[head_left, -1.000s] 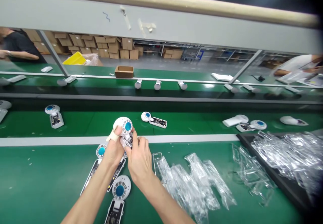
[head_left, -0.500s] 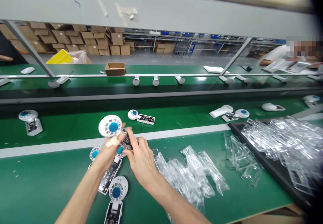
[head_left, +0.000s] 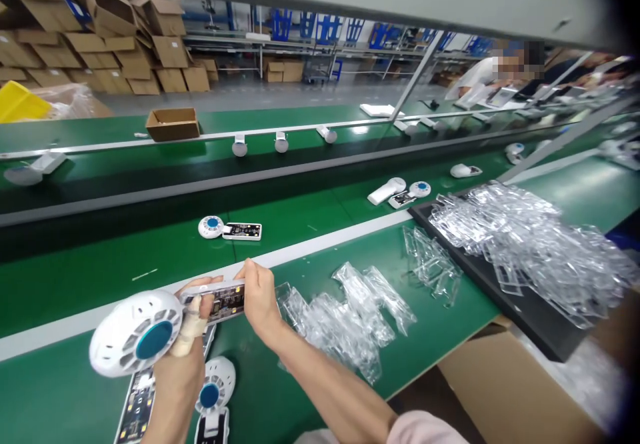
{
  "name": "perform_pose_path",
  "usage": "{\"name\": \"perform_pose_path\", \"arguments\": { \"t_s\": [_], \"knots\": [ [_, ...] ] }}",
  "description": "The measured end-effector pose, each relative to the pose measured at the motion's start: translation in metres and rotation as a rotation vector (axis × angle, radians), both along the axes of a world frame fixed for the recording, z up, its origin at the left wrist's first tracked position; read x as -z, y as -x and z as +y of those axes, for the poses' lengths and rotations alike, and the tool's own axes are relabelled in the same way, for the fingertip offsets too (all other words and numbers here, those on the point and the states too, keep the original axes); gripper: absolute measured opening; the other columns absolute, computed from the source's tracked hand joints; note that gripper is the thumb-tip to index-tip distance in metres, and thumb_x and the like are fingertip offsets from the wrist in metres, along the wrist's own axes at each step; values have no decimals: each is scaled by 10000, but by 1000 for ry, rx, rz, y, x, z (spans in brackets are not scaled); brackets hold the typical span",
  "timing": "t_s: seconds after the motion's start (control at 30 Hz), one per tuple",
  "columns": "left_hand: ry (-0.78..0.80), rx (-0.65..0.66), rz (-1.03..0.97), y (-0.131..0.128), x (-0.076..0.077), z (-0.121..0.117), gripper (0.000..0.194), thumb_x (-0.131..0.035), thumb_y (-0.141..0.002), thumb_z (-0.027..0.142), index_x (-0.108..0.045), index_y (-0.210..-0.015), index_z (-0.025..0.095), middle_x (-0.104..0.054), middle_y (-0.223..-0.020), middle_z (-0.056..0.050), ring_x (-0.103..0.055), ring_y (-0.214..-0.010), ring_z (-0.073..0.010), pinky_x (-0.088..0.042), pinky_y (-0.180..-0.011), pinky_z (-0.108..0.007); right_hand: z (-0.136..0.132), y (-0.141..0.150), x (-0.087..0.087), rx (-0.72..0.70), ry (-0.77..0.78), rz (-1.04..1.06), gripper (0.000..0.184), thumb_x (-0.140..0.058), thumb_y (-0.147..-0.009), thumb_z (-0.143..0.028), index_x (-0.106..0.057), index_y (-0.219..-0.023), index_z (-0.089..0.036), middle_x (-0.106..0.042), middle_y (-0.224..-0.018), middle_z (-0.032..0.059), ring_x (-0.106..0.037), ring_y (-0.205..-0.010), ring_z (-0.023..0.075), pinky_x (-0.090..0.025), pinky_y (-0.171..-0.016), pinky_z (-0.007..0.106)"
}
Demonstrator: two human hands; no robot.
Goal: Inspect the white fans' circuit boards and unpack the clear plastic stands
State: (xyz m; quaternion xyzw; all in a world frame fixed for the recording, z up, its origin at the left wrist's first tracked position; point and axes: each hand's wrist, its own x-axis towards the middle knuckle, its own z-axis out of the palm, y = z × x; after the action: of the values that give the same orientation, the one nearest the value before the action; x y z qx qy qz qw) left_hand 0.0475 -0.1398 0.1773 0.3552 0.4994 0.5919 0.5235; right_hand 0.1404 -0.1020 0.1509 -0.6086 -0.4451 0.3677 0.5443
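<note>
I hold a white hand-fan unit (head_left: pixel 137 337) with a round blue-centred head and an open handle showing its circuit board, turned sideways over the green bench. My left hand (head_left: pixel 187 357), a taped thumb on it, grips the neck just behind the head. My right hand (head_left: pixel 257 297) pinches the far end of the handle. Two more open units (head_left: pixel 213 394) lie on the bench under my left hand. A heap of clear plastic pieces (head_left: pixel 345 321) lies just right of my right hand.
On the green conveyor (head_left: pixel 310 214) behind lie further fan units (head_left: pixel 227 229). A black tray (head_left: pixel 530 311) heaped with clear plastic pieces sits at the right, above a cardboard box (head_left: pixel 515 391). Another person works at the far right. A small carton (head_left: pixel 173 124) stands on the far belt.
The unit has swung from upright to lying sideways, its head now low at the left. My right hand slid to the handle's end. The view turned right and down.
</note>
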Motion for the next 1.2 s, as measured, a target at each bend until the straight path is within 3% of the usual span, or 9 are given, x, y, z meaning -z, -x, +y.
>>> {"name": "perform_pose_path", "arguments": {
  "t_s": [0.2, 0.33, 0.47, 0.6, 0.67, 0.8, 0.93, 1.07, 1.2],
  "knots": [
    [153, 110, 88, 40, 7, 86, 363, -725, -641, 406, -633, -914, 185, -677, -843, -43, -641, -815, -221, -546, -717, -339, 6, -46, 8, -407, 2, -315, 349, -310, -949, -289, -641, -939, -179, -645, -826, 18, -591, -764, 144, -453, -711, 255],
    [307, -105, 286, 106, 33, 172, 220, -671, -699, 314, -587, -845, 173, -622, -821, -26, -613, -689, -170, -556, -655, -366, -24, -109, 29, -882, -122, -970, 374, -429, -830, -56, -536, -1182, -117, -557, -1200, 166, -475, -1145, 259, -369, -967, 436],
    [455, -215, 506, 155, 46, 203, 245, -688, -676, 321, -542, -752, 140, -598, -784, -96, -627, -834, -307, -540, -670, -428, -46, -144, 52, -1225, -233, -1232, 529, -538, -777, -66, -433, -1294, -112, -423, -1369, 178, -296, -1311, 286, -241, -1071, 479],
    [421, -325, 801, 158, 44, 197, 560, -744, -579, 434, -537, -1013, 149, -551, -1076, -144, -347, -1223, -493, -461, -822, -531, -35, -140, 56, -1186, -381, -1317, 322, -459, -857, -92, -540, -1168, -121, -551, -1227, 160, -433, -1202, 259, -255, -1060, 497],
    [384, -239, 845, 145, 46, 199, 609, -719, -594, 498, -530, -1076, 178, -572, -1056, -124, -419, -1186, -460, -486, -785, -500, -25, -133, 51, -1148, -431, -1352, 250, -410, -874, -72, -609, -1013, -129, -623, -1071, 137, -498, -1106, 240, -247, -1062, 507],
    [461, 50, 670, 107, 67, 217, 515, -681, -606, 563, -588, -856, 123, -625, -702, -105, -650, -638, -315, -519, -497, -407, -15, -123, 38, -1124, -301, -1371, 218, -469, -804, -18, -623, -791, -171, -638, -767, 50, -557, -891, 203, -205, -1084, 509],
    [433, 58, 506, 84, 79, 227, 449, -663, -635, 479, -570, -860, 102, -628, -715, -104, -632, -574, -223, -526, -512, -357, -16, -122, 19, -1075, -136, -1242, 221, -464, -802, -27, -608, -849, -188, -635, -765, 29, -568, -817, 179, -342, -1001, 409],
    [175, -23, 508, 66, 56, 210, 575, -731, -581, 436, -526, -1057, 186, -618, -966, -50, -616, -791, -164, -504, -647, -257, -8, -113, -8, -730, 67, -919, 293, -343, -911, -132, -525, -1134, -187, -652, -954, 73, -597, -861, 201, -440, -770, 326],
    [-143, -45, 489, 32, 24, 173, 602, -770, -568, 413, -535, -1079, 198, -606, -1021, -40, -581, -894, -177, -460, -742, -260, 10, -86, -28, -461, 194, -741, 502, -423, -920, -353, -294, -1369, -167, -585, -1115, 131, -576, -996, 258, -432, -812, 374]
  ]
}}
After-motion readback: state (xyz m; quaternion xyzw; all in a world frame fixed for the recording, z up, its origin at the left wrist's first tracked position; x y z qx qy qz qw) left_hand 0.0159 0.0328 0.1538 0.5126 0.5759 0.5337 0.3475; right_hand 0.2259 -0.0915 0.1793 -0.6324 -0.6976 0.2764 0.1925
